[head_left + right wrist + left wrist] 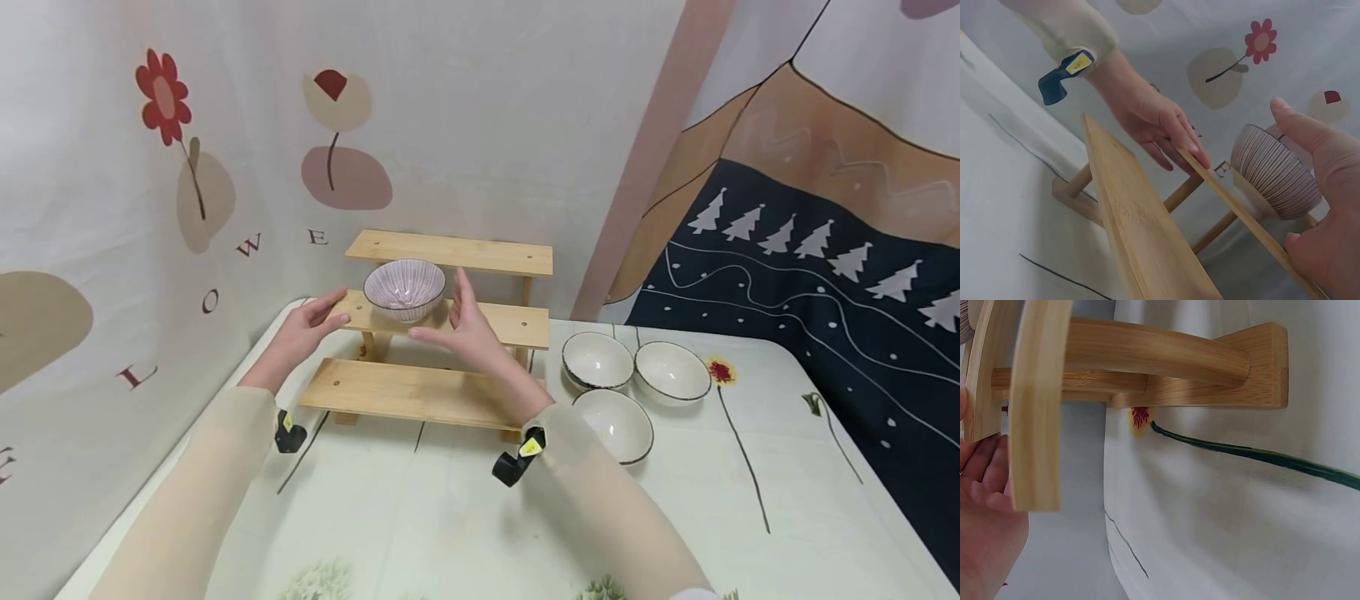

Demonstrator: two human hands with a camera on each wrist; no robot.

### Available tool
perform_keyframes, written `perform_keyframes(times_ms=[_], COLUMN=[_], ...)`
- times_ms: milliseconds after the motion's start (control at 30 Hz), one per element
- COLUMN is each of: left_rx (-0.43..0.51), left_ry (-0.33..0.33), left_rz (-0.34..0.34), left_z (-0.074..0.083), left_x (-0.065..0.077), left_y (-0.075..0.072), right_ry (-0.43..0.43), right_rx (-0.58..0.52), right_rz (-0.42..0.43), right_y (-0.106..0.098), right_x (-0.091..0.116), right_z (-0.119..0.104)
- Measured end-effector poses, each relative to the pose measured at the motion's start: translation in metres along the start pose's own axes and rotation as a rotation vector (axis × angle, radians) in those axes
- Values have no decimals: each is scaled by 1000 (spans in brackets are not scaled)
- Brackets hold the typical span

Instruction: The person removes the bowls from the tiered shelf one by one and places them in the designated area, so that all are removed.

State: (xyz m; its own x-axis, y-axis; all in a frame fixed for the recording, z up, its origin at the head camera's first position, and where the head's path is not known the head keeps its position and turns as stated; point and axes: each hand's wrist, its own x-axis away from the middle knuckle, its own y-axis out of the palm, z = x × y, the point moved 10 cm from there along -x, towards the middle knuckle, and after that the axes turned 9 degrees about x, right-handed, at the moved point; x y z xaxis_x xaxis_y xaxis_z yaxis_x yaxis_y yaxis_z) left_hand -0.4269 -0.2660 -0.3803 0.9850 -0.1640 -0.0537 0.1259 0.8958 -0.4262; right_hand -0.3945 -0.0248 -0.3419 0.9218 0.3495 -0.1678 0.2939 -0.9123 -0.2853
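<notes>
A three-step wooden display rack (405, 390) stands on the cloth-covered table. On its middle shelf, left of centre, sits a small bowl (405, 287) with fine purple stripes, upright. My left hand (303, 333) grips the left end of that shelf, fingers on one side and thumb on the other. In the left wrist view, the left hand's fingers (988, 465) are partly hidden behind the wood. Just right of the bowl is my right hand (472, 329), its fingers straight and raised and its thumb spread toward the shelf's front edge.
Right of the rack, several white bowls with dark rims stand close together, among them a front bowl (615, 427) and a right-hand bowl (672, 372). A printed curtain (525, 125) hangs behind the rack. The table (420, 517) has a pale flowered cloth.
</notes>
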Motion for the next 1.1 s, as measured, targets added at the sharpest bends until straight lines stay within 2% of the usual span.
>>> perform_keyframes(times_ms=[233, 600, 1100], left_rx=[4, -9, 1], left_ry=[1, 7, 9], left_rz=[0, 11, 7], left_z=[2, 1, 3], left_x=[1, 1, 3], left_y=[0, -2, -1], right_ry=[-47, -76, -32], right_rx=[-39, 40, 112], right_rz=[26, 70, 100], right_y=[6, 7, 8], right_x=[-14, -25, -38], right_z=[-5, -9, -2])
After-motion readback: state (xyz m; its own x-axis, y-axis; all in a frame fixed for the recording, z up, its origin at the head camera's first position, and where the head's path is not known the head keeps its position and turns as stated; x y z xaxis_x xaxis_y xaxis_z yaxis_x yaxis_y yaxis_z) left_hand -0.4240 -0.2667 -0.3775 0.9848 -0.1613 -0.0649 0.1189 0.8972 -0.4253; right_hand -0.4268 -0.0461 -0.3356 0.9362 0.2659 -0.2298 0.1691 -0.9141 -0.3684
